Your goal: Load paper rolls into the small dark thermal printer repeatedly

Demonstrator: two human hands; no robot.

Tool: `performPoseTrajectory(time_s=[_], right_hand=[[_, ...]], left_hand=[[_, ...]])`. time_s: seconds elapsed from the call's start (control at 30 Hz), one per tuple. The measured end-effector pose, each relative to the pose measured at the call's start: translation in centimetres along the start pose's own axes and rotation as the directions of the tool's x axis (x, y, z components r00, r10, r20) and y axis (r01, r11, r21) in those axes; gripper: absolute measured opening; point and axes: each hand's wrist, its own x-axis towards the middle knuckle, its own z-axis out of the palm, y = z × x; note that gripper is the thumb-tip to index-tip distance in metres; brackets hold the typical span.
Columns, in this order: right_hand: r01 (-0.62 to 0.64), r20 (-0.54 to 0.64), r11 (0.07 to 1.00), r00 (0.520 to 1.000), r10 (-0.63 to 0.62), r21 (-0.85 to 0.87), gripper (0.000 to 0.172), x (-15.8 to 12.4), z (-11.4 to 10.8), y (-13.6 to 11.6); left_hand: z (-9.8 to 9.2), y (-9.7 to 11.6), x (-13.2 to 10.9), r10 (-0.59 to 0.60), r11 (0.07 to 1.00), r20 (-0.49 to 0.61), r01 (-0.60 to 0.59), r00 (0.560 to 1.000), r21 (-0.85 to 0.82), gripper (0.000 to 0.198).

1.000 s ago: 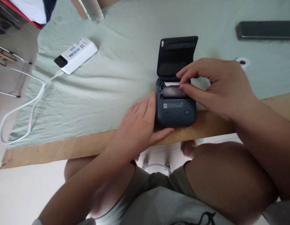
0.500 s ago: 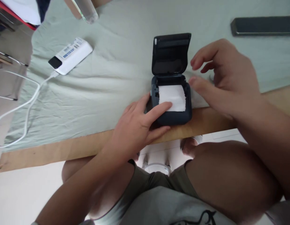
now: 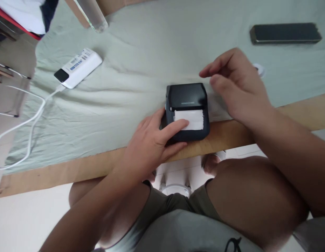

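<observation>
A small dark label printer (image 3: 187,96) stands at the front edge of the cloth-covered table with its black lid down. A strip of white paper (image 3: 196,120) comes out from under the lid and lies over the front of the body. My left hand (image 3: 152,140) grips the printer from its left side, thumb pressed on the paper, other fingers around the side and below. To the right of the printer my right hand (image 3: 236,84) hovers apart from it, fingers bent, thumb and fingertips apart, holding nothing. A small round white thing (image 3: 259,70) is partly hidden behind that hand.
On the left a white power bank (image 3: 80,68) lies with a white cable (image 3: 37,110) plugged in, looping off the table edge. A clear container (image 3: 92,15) is at the back left. A long dark case (image 3: 285,34) lies at the back right. Cardboard (image 3: 73,171) runs along the front edge.
The printer's lid, which stood upright, is now down over the paper roll space. My right hand has moved slightly left. My left hand keeps its grip and thumb on the paper.
</observation>
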Motion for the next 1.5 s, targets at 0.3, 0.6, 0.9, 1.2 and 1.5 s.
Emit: performPoseTrajectory(time_s=[0.3,0.6,0.9,1.2,1.5], right_hand=[[-0.076,0.331,0.995,0.942,0.049,0.071,0.049,0.0,-0.3,0.9],[-0.058,0.325,0.998,0.944,0.049,0.016,0.056,-0.6,0.1,1.3],[-0.006,0.187,0.962,0.981,0.059,-0.272,0.070,-2.6,-1.6,3.0],[0.217,0.336,0.883,0.939,-0.072,-0.417,0.081,-3.6,-2.0,2.8],[0.270,0.394,0.839,0.916,-0.073,-0.473,0.085,-3.6,-1.5,3.5]], left_hand=[[0.6,-0.4,-0.2,-0.014,1.000,-0.052,0.013,0.999,-0.022,0.088],[0.9,-1.0,0.0,0.003,0.998,-0.062,-0.007,0.998,-0.064,0.102],[0.1,-0.5,0.6,-0.079,0.989,0.039,0.084,0.996,-0.123,0.100],[-1.0,-0.2,1.3,-0.181,0.968,0.120,0.199,0.976,-0.154,0.106],[-0.9,-0.7,1.4,-0.195,0.967,0.113,0.210,0.974,-0.141,0.116]])
